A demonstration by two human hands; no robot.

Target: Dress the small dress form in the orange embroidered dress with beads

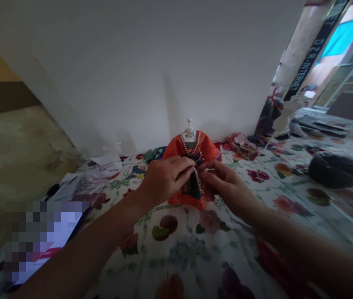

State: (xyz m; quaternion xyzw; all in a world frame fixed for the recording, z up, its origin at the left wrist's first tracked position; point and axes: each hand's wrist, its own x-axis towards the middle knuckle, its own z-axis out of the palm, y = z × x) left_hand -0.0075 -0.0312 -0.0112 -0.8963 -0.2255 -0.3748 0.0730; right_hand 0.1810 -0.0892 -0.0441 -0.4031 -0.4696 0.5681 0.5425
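Note:
A miniature orange garment [191,153] with beaded white trim and a dark embroidered front panel [193,189] is dressed on a small white dress form, whose knob top [189,126] rises above the collar. My left hand [165,180] comes in from the lower left, its fingertips pinched at the beaded front edge. My right hand [223,187] comes in from the right, and its fingertips meet the same edge from the other side. The two hands hide the middle of the garment's front.
A floral cloth [176,249] covers the work surface. Behind the form stands a white wall [132,70]. A dark bag [336,170] lies at right, with fabric scraps [241,147] and a white figurine [285,114] at back. Papers [101,166] lie at left, near a pixelated blurred patch.

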